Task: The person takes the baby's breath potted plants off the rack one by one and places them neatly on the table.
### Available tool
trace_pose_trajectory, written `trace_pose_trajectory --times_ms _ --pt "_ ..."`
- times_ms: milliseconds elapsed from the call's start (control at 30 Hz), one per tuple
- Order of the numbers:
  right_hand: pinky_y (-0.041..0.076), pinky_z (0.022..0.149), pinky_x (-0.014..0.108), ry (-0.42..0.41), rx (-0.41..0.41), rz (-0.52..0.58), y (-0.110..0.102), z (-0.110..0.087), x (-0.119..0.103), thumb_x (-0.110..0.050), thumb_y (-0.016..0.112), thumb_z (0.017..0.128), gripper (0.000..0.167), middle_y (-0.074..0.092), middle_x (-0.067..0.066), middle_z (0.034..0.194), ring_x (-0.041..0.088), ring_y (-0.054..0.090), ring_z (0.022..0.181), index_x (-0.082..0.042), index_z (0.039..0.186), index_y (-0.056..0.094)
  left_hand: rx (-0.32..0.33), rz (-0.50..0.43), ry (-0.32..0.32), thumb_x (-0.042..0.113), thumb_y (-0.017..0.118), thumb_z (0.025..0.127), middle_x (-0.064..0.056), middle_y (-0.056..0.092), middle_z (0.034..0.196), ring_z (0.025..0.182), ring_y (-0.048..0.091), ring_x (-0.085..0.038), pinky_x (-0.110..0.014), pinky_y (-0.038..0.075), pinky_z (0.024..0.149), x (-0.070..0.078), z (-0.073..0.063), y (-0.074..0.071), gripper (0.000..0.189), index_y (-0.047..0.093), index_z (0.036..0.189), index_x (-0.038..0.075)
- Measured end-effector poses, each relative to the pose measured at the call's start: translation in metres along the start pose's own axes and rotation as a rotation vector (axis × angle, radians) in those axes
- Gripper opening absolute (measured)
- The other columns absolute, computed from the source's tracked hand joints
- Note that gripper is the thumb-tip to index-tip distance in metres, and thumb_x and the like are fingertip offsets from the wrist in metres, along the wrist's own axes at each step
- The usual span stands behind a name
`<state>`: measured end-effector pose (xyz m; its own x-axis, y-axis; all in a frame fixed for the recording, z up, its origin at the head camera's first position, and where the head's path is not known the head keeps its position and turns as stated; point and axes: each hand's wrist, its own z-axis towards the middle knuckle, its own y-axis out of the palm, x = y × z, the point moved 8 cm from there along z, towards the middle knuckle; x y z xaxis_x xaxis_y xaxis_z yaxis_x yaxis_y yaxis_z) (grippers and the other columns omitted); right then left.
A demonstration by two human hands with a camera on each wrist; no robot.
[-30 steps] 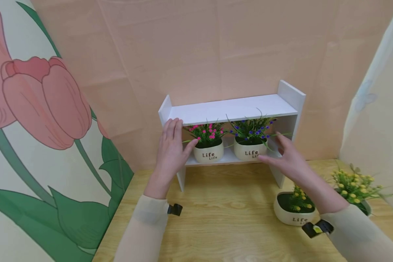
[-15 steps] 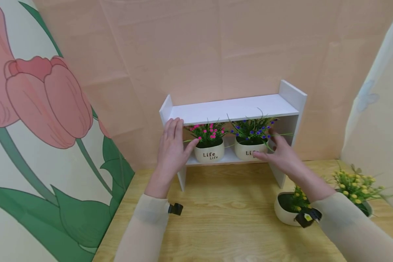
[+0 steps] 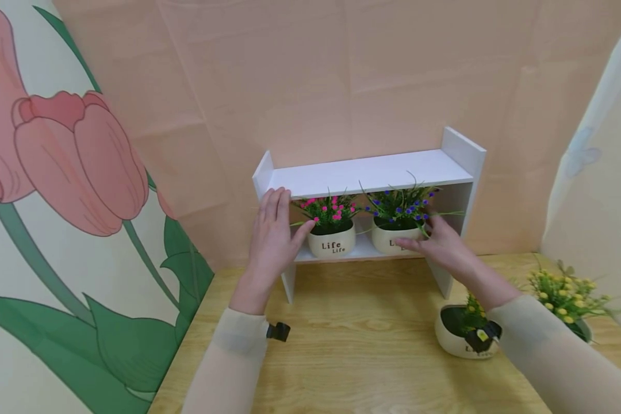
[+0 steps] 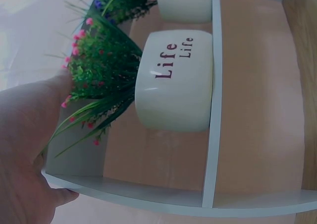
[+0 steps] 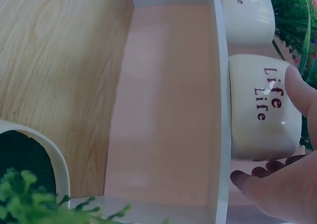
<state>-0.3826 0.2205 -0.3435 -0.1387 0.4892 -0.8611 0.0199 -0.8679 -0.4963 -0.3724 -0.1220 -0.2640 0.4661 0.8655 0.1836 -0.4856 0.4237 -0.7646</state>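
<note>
A white two-level shelf stands against the backdrop. My left hand rests at its upper left corner, fingers stretched up along the board's edge and thumb spread toward the pink flowers. On the lower board sits a cream flowerpot with pink flowers, marked "Life". Beside it is a second cream flowerpot with blue flowers. My right hand holds this one at its right side. The thumb lies across its lettered front, and the curled fingers are at its side, partly hidden behind the pot.
Two more pots stand on the wooden table at the right: a cream flowerpot with yellow flowers, partly behind my right wrist, and another yellow-flowered plant. A tulip-printed panel borders the left side.
My right hand has moved left onto the blue-flowered pot, its thumb coming across the lettering and its fingers closing in at the side. My left hand keeps its place on the shelf corner.
</note>
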Motion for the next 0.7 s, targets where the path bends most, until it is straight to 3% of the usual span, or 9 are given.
trace_pose_trajectory --times_ms 67,167,233,300,467,700 --pt "0.027 0.128 0.069 -0.005 -0.006 0.014 0.0006 0.0023 0.0021 -0.049 0.087 0.096 0.135 0.002 0.038 0.176 0.056 0.023 0.160 -0.029 0.173 -0.022 0.005 -0.002 0.001 0.052 0.066 0.110 -0.019 0.030 0.174 0.166 0.018 -0.036 -0.052 0.020 0.135 0.0000 -0.0003 -0.0002 0.088 0.028 0.170 0.001" --pt "0.037 0.119 0.062 -0.016 -0.003 0.009 0.0008 0.0049 0.0036 -0.050 0.087 0.096 0.134 0.005 0.038 0.176 0.051 0.044 0.146 -0.030 0.173 -0.022 0.012 -0.004 0.003 0.052 0.067 0.109 -0.019 0.030 0.174 0.166 0.018 -0.036 -0.053 0.020 0.135 0.0001 -0.0006 -0.0004 0.088 0.029 0.170 0.001" --pt "0.038 0.113 0.060 -0.022 0.001 -0.002 0.0006 0.0059 0.0038 -0.050 0.086 0.096 0.134 0.008 0.037 0.177 0.047 0.048 0.135 -0.028 0.173 -0.021 0.015 -0.004 0.004 0.052 0.067 0.109 -0.019 0.031 0.174 0.166 0.018 -0.036 -0.053 0.021 0.135 -0.0001 -0.0007 -0.0004 0.088 0.029 0.170 0.001" --pt "0.036 0.119 0.061 -0.032 0.005 -0.014 0.0006 0.0064 0.0026 -0.051 0.086 0.096 0.134 0.010 0.035 0.177 0.048 0.046 0.141 -0.026 0.173 -0.020 0.016 -0.003 0.004 0.052 0.067 0.109 -0.019 0.031 0.174 0.166 0.018 -0.036 -0.053 0.021 0.135 -0.0003 -0.0008 -0.0001 0.088 0.029 0.170 0.001" --pt "0.022 0.129 0.070 -0.053 0.015 -0.035 0.0004 0.0068 -0.0015 -0.050 0.087 0.096 0.131 0.016 0.032 0.178 0.053 0.020 0.162 -0.020 0.176 -0.012 0.008 0.006 -0.002 0.054 0.066 0.109 -0.018 0.030 0.175 0.167 0.017 -0.035 -0.053 0.021 0.135 -0.0012 -0.0005 0.0015 0.089 0.028 0.171 0.002" --pt "0.023 0.129 0.070 -0.070 0.029 -0.052 -0.0004 0.0090 -0.0020 -0.050 0.087 0.096 0.128 0.024 0.033 0.175 0.054 0.024 0.161 -0.016 0.178 -0.004 -0.001 0.007 -0.010 0.054 0.065 0.110 -0.017 0.029 0.175 0.167 0.016 -0.034 -0.053 0.021 0.135 -0.0012 0.0000 0.0022 0.089 0.027 0.172 0.002"
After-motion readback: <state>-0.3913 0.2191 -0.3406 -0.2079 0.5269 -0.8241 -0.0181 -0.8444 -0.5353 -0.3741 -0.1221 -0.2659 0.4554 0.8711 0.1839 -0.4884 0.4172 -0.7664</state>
